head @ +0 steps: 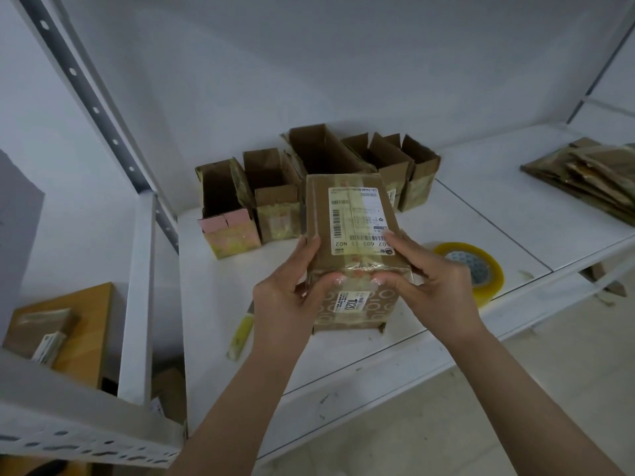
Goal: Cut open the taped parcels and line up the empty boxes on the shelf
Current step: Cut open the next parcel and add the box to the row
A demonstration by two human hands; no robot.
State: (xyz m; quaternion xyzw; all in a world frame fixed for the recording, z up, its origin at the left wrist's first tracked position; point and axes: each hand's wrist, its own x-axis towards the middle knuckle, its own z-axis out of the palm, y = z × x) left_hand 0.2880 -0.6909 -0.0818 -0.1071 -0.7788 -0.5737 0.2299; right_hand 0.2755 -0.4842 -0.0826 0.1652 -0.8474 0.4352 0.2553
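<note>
The white metal shelf (481, 214) carries everything. Beyond my grip stands a row of open cardboard boxes (271, 197), flaps up. My left hand (285, 290) and right hand (429, 276) clasp the taped parcel (354, 235), thumbs pressing its crinkled glossy tape edge. Right of my grip lies a tape roll (477, 266); left, a slim yellow cutter (240, 333).

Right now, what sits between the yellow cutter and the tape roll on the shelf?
In the head view, the taped parcel stands between the yellow cutter and the tape roll, with the left hand and right hand gripping its near end.
</note>
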